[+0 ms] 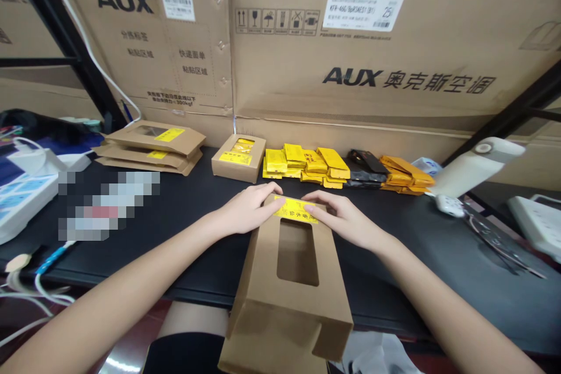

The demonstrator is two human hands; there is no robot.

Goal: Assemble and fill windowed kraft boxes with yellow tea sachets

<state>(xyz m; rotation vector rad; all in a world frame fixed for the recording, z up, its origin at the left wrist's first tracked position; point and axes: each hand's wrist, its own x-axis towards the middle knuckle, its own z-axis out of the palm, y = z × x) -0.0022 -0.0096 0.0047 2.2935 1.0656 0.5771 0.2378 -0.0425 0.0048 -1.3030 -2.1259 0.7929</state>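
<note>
A brown cardboard box (258, 257) with a dark window and a yellow label (295, 210) extends over the desk's front edge, its near end open with a flap hanging. My left hand (248, 207) grips the far left corner, thumb on the label. On the far right corner, my right hand (344, 216) holds the same box, its thumb also on the label. Fingertips of both hands are partly hidden behind the box's far end. Beyond it are a small box (236, 170) holding yellow packets, and a row of yellow packets (307, 165).
Flattened boxes (151, 134) are stacked at the left back. Black packets (366, 168), orange packets (405, 175) and a white bottle (477, 166) stand right of the yellow ones. Glasses (495, 239) lie at right; power strips (26, 198) and cables are at left. Large cartons (280, 64) form the back.
</note>
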